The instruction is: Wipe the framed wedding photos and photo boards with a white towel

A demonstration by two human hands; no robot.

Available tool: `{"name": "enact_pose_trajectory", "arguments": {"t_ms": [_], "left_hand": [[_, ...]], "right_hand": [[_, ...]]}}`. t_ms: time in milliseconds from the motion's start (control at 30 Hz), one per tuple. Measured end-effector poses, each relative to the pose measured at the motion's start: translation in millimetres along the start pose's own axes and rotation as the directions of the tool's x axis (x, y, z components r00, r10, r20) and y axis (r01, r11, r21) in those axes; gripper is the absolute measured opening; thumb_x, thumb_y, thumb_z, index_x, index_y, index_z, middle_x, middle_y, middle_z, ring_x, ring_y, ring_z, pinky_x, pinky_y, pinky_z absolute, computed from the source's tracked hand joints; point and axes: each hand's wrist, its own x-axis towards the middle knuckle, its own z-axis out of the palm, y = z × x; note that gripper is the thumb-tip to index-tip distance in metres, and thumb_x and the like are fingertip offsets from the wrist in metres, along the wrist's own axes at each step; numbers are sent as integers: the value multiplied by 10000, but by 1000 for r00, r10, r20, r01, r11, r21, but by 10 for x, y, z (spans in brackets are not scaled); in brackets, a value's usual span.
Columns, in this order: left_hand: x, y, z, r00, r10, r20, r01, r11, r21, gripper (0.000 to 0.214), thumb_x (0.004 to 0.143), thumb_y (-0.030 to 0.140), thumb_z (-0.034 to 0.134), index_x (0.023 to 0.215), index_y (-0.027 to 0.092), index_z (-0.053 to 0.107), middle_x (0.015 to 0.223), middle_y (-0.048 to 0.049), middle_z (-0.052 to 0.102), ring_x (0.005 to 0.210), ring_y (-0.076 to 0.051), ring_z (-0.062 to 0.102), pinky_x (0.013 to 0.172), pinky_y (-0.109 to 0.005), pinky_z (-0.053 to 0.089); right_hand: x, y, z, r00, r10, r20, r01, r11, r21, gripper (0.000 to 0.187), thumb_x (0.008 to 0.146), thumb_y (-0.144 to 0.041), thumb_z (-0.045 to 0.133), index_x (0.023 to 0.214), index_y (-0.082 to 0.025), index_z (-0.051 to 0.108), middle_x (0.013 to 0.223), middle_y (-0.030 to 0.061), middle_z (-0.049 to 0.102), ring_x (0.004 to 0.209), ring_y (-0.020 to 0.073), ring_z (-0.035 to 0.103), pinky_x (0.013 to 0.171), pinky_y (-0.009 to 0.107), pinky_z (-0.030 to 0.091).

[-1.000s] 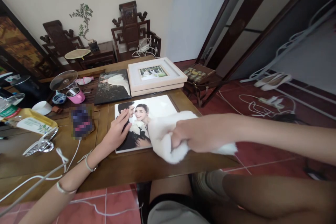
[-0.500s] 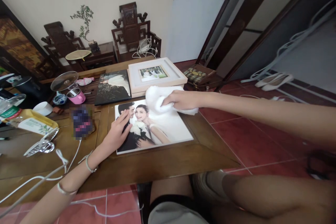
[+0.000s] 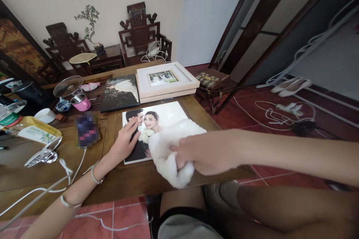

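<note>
A wedding photo panel [image 3: 174,114] lies flat on the wooden table near its front edge. My left hand [image 3: 129,140] rests on the panel's left side, fingers stretched out and nothing held. Bunched in my right hand [image 3: 207,151] is a white cloth [image 3: 168,149], pressed over the panel's lower right part and hanging past its front edge. The cloth hides that corner of the picture. Behind the panel lie a dark photo panel [image 3: 120,91] and a pale framed photo [image 3: 141,82] on top of what looks like another frame.
To the left stand an oil bottle [image 3: 36,129], a pink cup [image 3: 80,102], a silver hair clip [image 3: 46,153] and a white cable [image 3: 33,191]. A wooden chair [image 3: 260,18] holds a plaid bag [image 3: 209,79]. A power strip [image 3: 290,109] lies on the red floor.
My right hand has drawn the white cloth from the panel's upper right toward me, to its lower right edge. My left hand has stayed in place.
</note>
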Motion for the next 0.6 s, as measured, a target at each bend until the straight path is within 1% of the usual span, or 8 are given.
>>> {"name": "enact_pose_trajectory", "arguments": {"t_ms": [67,167,300,367,433,467,533,600], "left_hand": [[-2,-10,-5,1000,7,-2,-7,1000,0,469,1000,312,428,1448,175,454,1517,-143,435,1437,-271,346,1173,-501,322],[-4,-30,-14,1000,17,4,-17,1000,5,471,1001,321,422,1449,179,454,1519,-139,433,1436,-272,347,1174,-500,323],[0,-42,-20,1000,15,7,-15,1000,11,469,1003,322,412,1445,173,457,1514,-144,441,1436,-272,347,1173,-499,325],[-1,-42,-23,1000,4,13,-4,1000,11,473,1003,319,410,1444,156,458,1509,-159,444,1437,-275,346,1174,-497,321],[-5,-45,-29,1000,-9,15,8,1000,10,479,1001,321,410,1438,133,463,1509,-177,437,1436,-283,346,1175,-493,317],[-8,-47,-33,1000,-14,14,14,1000,9,481,1000,322,412,1438,130,464,1511,-180,432,1436,-286,345,1175,-494,316],[-15,-52,-39,1000,-21,10,21,1000,3,482,998,325,417,1442,141,459,1519,-174,423,1437,-290,343,1173,-501,317],[-20,-56,-39,1000,-22,5,22,1000,0,482,998,324,421,1446,151,456,1520,-167,423,1437,-289,342,1171,-507,319]], "right_hand": [[47,132,-95,998,-32,-54,35,998,56,588,659,63,424,1082,-184,750,998,72,724,904,200,649,784,272,460],[128,453,-226,985,9,-171,-1,999,48,577,659,43,420,1087,-165,746,941,69,722,883,198,640,783,263,460],[213,920,-305,934,81,-347,-88,996,-4,582,664,12,443,1156,-149,708,1057,98,701,972,227,625,851,284,460],[231,1080,-313,906,130,-403,-153,988,-27,610,666,1,449,1210,-153,677,1091,111,686,1009,243,618,874,307,462],[224,1137,-316,895,162,-416,-200,978,-51,616,667,-8,450,1225,-155,667,1064,118,685,992,255,620,863,326,469],[208,1120,-319,900,175,-400,-214,975,-56,612,668,-10,447,1220,-153,669,1041,118,688,967,257,625,847,330,472],[151,997,-330,922,206,-328,-231,972,-38,598,673,-5,432,1201,-140,681,1012,116,696,916,252,633,816,325,472],[66,783,-334,949,229,-218,-235,972,-1,601,663,12,421,1180,-126,695,1034,111,703,919,243,638,806,310,464]]}}
